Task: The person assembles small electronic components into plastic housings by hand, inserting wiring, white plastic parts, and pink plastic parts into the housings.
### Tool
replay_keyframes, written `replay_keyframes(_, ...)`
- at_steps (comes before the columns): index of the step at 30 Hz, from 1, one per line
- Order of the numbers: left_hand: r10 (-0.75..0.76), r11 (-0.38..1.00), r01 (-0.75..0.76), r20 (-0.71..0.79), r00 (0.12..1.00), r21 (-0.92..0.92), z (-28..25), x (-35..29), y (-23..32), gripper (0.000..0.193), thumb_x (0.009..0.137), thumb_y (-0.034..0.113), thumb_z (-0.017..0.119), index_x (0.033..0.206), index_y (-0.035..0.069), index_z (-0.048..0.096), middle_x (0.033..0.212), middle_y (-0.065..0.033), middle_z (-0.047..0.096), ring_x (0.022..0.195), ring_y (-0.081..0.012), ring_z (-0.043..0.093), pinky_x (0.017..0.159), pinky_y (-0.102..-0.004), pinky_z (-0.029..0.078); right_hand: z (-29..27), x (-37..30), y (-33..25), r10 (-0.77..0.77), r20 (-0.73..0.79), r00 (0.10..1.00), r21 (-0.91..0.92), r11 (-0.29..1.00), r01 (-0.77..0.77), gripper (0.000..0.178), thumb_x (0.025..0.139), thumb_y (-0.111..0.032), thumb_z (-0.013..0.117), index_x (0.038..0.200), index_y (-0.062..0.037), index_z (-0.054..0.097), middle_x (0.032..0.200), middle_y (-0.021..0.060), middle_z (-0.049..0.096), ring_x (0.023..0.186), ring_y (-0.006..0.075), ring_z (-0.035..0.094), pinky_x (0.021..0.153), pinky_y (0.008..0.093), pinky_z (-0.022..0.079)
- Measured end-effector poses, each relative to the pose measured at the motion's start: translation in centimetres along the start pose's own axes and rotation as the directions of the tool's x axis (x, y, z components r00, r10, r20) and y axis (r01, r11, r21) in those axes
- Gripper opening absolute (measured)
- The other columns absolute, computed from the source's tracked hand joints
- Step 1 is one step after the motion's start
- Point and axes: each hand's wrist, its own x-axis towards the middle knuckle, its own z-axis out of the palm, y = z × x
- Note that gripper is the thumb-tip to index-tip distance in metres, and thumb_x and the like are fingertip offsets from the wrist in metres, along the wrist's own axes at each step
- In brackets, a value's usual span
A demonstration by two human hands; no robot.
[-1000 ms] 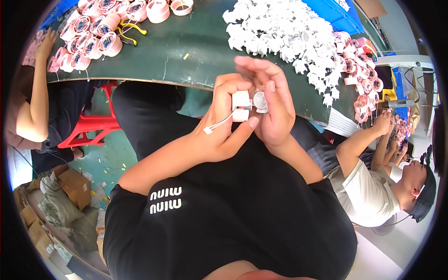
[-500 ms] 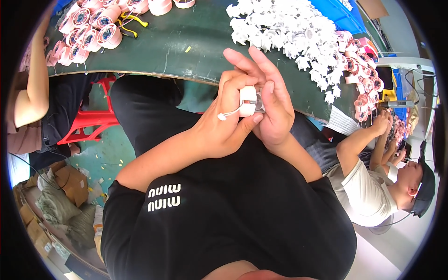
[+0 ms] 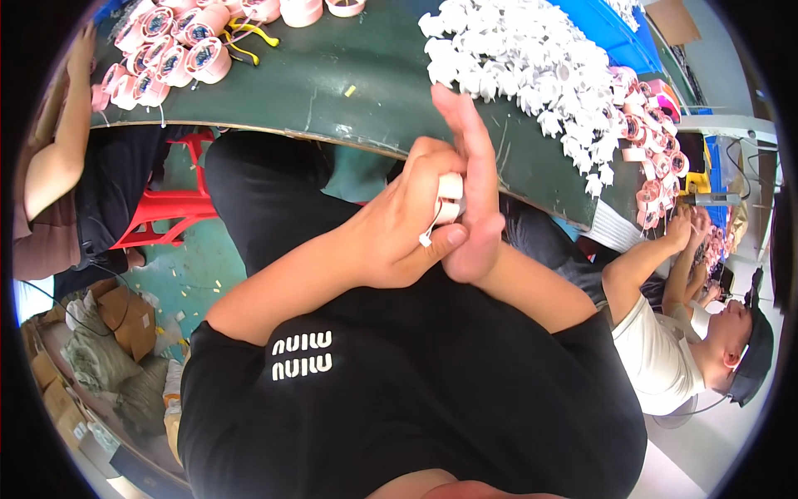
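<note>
My left hand [image 3: 407, 218] is wrapped round a small pale pink-and-white round housing [image 3: 450, 186], thumb below and bent fingers above. From the housing a short white wire hangs down, ending in a small white connector [image 3: 426, 240]. Against the housing's right side lies the flat palm of my right hand [image 3: 479, 187], its fingers stretched up and away from me. The palm hides that face of the housing. Both hands are in front of my chest, just off the near edge of the green table [image 3: 332, 100].
Pink round housings [image 3: 208, 60] with circuit boards lie at the far left, beside yellow-handled pliers [image 3: 264, 33]. White plastic parts [image 3: 515, 62] are heaped beyond my hands, next to a blue bin [image 3: 611, 33]. People sit on both sides; a red stool [image 3: 174, 208] stands at left.
My right hand has turned and flattened, its palm now pressed on the housing's side. The housing has tilted slightly in my left hand, and its wire and connector have shifted right and down.
</note>
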Motion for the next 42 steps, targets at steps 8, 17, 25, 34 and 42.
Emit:
replay_keyframes(8,-0.224,0.972,0.229,-0.102,0.969,0.041,-4.0,-1.5,1.6,0.055,0.1,0.007,0.062,0.144,0.002,0.029,0.127,-0.0195,0.042,0.111,-0.0301,0.052,0.097,-0.0408,0.045,3.5,4.0,-0.2,0.167,0.125,0.978,0.243,0.951,-0.194,0.104,0.099,-0.078,0.005,0.163,0.0034,0.014,0.161,0.0224,0.036,0.149,0.0331,0.033,0.124,0.0485,0.018)
replay_keyframes(17,-0.403,0.865,0.118,-0.534,0.743,-0.488,-7.2,-1.8,0.6,0.045,0.103,0.007,0.059,0.143,0.007,0.038,0.111,-0.0025,0.052,0.091,-0.0089,0.049,0.079,-0.0241,0.043,4.5,18.7,8.1,0.135,-0.044,0.99,-0.784,0.609,-0.118,0.078,0.084,-0.03,0.083,0.135,0.0129,0.042,0.112,0.0271,0.07,0.109,0.0393,0.067,0.093,0.0446,0.055)
replay_keyframes(25,-0.334,0.914,0.124,-0.54,0.773,-0.387,-6.7,-2.0,0.0,0.045,0.101,0.006,0.061,0.141,0.007,0.042,0.113,-0.0019,0.052,0.097,-0.0092,0.05,0.086,-0.0255,0.044,2.7,17.1,7.7,-0.098,-0.121,0.988,-0.829,0.557,-0.046,0.041,0.075,-0.017,0.081,0.105,0.0024,0.059,0.1,0.0218,0.07,0.092,0.0403,0.07,0.081,0.0491,0.055)
replay_keyframes(34,-0.342,0.938,0.243,-0.556,0.757,-0.247,-6.2,-1.3,-0.4,0.038,0.095,0.002,0.062,0.129,0.007,0.045,0.103,-0.0014,0.053,0.09,-0.0067,0.049,0.079,-0.0247,0.043,-1.5,9.3,-1.1,-0.074,0.116,0.99,-0.774,0.618,0.137,0.043,0.075,0.006,0.071,0.114,-0.0024,0.057,0.124,0.0169,0.066,0.101,0.0364,0.069,0.088,0.0399,0.056)
replay_keyframes(42,-0.428,0.838,0.218,-0.355,0.831,-0.5,-3.3,-0.4,1.0,0.04,0.106,0.016,0.056,0.14,0.009,0.036,0.108,-0.0035,0.052,0.083,-0.0095,0.048,0.071,-0.0252,0.044,-2.4,5.3,-2.6,0.064,0.134,0.989,-0.346,0.938,-0.014,0.047,0.075,0.012,0.062,0.119,-0.0011,0.057,0.113,0.013,0.061,0.096,0.0213,0.066,0.09,0.0321,0.055)
